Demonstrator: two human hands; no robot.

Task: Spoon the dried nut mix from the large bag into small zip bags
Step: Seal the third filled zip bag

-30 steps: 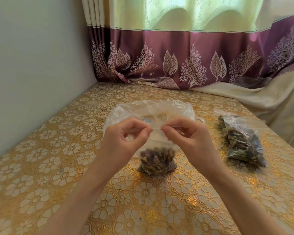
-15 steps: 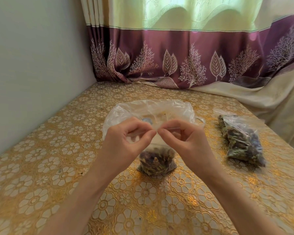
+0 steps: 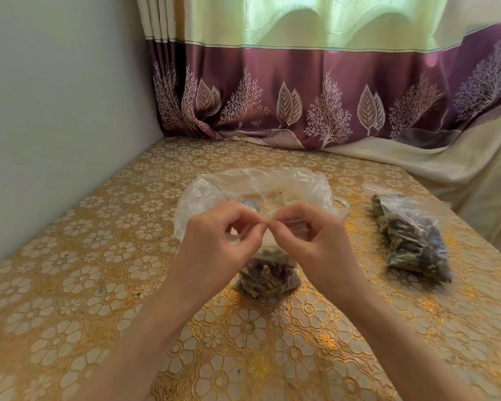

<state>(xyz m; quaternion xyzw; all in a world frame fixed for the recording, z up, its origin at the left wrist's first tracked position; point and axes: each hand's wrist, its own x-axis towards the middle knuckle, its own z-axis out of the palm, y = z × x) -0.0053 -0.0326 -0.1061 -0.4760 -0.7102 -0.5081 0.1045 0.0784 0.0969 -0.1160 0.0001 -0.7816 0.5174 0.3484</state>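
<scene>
A small clear zip bag with dark dried nut mix in its bottom stands on the table in front of me. My left hand and my right hand both pinch its top strip, their fingertips touching at the middle. Behind them lies the large clear bag, spread flat and nearly empty, with a spoon partly visible inside it. A second zip bag full of the mix lies on its side to the right.
The table has a gold flowered cloth. A grey wall runs along the left side. A purple and green curtain hangs at the back, and a cream cloth drapes past the table's right edge.
My two hands have slid toward each other along the small bag's top strip, from apart to fingertips meeting at the middle. The bags on the table stayed put.
</scene>
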